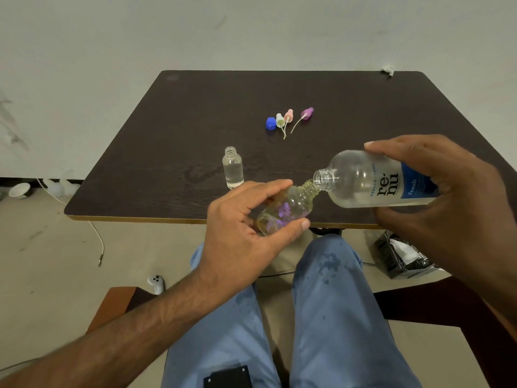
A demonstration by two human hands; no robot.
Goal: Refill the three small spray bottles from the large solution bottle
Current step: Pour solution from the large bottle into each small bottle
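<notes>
Task status: pouring is in progress on one small bottle. As judged from the layout, one bottle appears already filled, one is being filled, and the third small bottle is not visible in this view, so its state cannot be told. All spray heads are off, so recapping is still to do.

Left to right:

1. Small clear bottle (232, 168) stands upright and uncapped on the counter (173, 152), near the front edge. It holds clear liquid up to roughly the shoulder.

2. Left hand (246, 231) pinches the flowered small bottle (285, 211) between thumb and curled fingers, holding it tilted, neck pointing up and right, over the counter's front edge. It is clear with purple flower print; its liquid level cannot be read reliably.

3. On the counter further back: blue cap (270, 123), then three spray heads with dip tubes: white spray head (280, 120), pink spray head (288, 116), purple spray head (307, 112). The first three lie just beside one another; the purple one lies slightly apart.

4. Right hand (436, 191) grips the large solution bottle (372, 182) around its labelled body, fingers above and thumb below. The bottle is tipped nearly horizontal, mouth to the left, touching or just above the flowered bottle's neck. Clear liquid pools along its lower side; it looks under half full.

Dark wet spots show on the trouser legs (330, 264) below, which suggests spillage.
</notes>
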